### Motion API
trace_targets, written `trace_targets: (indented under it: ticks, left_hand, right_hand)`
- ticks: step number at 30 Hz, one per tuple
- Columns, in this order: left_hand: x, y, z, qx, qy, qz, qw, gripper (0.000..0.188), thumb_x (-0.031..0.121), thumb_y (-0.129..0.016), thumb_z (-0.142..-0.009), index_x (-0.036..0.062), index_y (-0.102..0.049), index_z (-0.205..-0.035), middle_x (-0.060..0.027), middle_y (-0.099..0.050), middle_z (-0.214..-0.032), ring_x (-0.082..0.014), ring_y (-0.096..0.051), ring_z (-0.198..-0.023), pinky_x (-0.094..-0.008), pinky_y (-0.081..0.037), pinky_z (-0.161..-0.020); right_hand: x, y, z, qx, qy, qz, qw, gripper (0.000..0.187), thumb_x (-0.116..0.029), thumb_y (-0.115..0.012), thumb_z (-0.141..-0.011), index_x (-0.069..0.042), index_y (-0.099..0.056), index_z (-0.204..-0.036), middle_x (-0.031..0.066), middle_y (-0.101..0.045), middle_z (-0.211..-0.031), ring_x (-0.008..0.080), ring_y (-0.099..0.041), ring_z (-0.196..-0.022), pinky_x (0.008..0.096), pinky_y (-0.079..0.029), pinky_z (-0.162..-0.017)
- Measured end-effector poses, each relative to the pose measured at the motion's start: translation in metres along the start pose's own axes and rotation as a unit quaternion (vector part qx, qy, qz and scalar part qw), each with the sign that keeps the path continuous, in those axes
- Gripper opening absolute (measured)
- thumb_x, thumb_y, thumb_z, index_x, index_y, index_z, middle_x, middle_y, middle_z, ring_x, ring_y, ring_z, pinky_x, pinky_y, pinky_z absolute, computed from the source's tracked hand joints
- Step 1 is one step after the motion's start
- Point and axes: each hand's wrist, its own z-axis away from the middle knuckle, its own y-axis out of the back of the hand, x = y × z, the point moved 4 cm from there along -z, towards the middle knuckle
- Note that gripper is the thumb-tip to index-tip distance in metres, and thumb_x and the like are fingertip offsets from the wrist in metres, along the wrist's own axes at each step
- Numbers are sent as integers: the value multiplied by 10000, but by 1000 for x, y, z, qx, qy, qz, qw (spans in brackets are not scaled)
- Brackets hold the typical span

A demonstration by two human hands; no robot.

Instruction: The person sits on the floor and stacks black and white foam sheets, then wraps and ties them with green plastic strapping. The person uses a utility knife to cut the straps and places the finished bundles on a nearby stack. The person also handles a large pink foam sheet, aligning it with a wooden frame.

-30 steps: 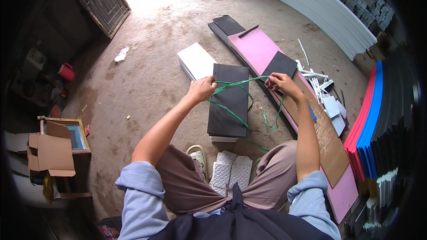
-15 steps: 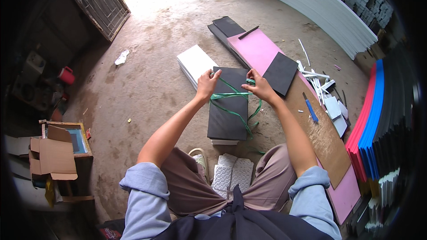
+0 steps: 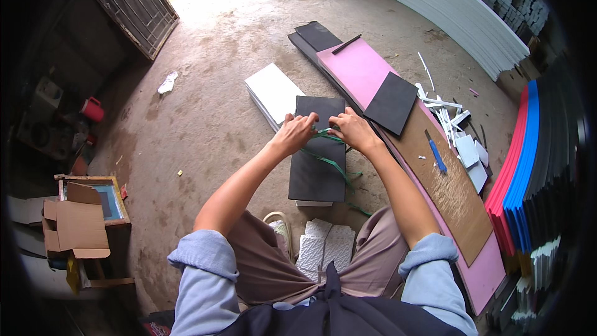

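Note:
A stack topped with black foam sheets (image 3: 316, 180) lies on the floor in front of me, a pale layer showing at its near end. Green plastic twine (image 3: 329, 160) crosses the stack's upper half, its loose ends trailing over the right side to the floor. Above the stack, my left hand (image 3: 295, 134) is closed, pinching the twine with bent fingers. Close to its right, my right hand (image 3: 354, 130) also pinches the twine. The fingers partly hide where the strands meet. Beside the stack's far left sits a pile of white sheets (image 3: 273, 90).
A brown board (image 3: 457, 218) on pink sheets (image 3: 354, 65) lies at right, bearing a blue-handled knife (image 3: 435, 152) and a black sheet (image 3: 392, 104). White offcuts (image 3: 444, 112) lie beyond. Coloured sheets (image 3: 516, 168) stand far right; a cardboard box (image 3: 78, 224) sits left.
Both hands have come closer together and lower, over the stack. The twine strands stretched between them have shortened, and the crossing is now mostly hidden by my fingers.

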Motion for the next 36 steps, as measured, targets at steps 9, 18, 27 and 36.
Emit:
trace_targets:
  ticks: [9, 18, 27, 36]
  left_hand:
    - [-8, 4, 9, -51, -155, -153, 975, 117, 138, -535, -824, 127, -500, -935, -28, -471, -860, -178, -528, -882, -356, -376, -808]
    - [-4, -15, 16, -41, -94, -115, 988, 98, 201, -553, -822, 114, -546, -868, -38, -542, -791, -182, -588, -792, -351, -387, -783]
    - [-4, -34, 11, -10, -67, -134, 989, 145, 185, -526, -813, 97, -586, -715, -42, -588, -684, -201, -619, -660, -359, -396, -740]
    - [2, -28, 17, -47, -14, -128, 991, 77, 127, -520, -812, 71, -563, -843, -66, -598, -721, -232, -643, -692, -370, -483, -624]
  right_hand:
    - [15, -30, 1, -73, -39, -30, 996, 229, -319, -546, -860, -153, -666, -962, 47, -639, -904, 239, -508, -1001, 379, -471, -837]
    - [17, -32, -6, 49, 16, -18, 999, 151, -211, -563, -826, -127, -662, -903, 49, -621, -859, 234, -513, -994, 398, -412, -859]
    - [10, -33, -1, 78, 44, 127, 988, 356, -102, -542, -804, -100, -514, -1159, 108, -530, -1114, 237, -480, -1080, 462, -330, -958]
    - [-21, -56, -9, 7, 78, 78, 994, 199, -178, -542, -831, -62, -545, -992, 73, -563, -946, 216, -516, -987, 376, -415, -834]
